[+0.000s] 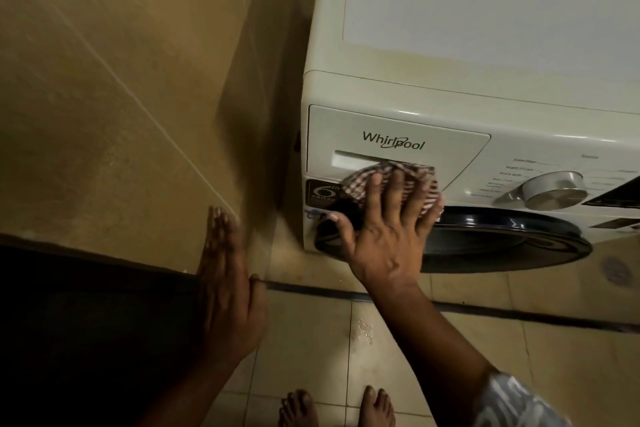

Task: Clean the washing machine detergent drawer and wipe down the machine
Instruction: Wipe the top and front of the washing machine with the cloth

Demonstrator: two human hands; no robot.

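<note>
A cream front-loading washing machine (485,87) fills the upper right. Its detergent drawer (398,142), marked Whirlpool, is pushed in at the front's top left. My right hand (384,229) presses a checked cloth (412,177) flat against the lower edge of the drawer front, fingers spread over it. The cloth covers part of the drawer's handle recess. My left hand (228,284) is flat and empty, fingers together, resting against the tiled wall to the left of the machine.
A silver program dial (554,189) sits right of the drawer. The dark round door (502,243) lies below my right hand. A beige tiled wall (121,97) stands left. Bare feet (336,406) stand on the tiled floor.
</note>
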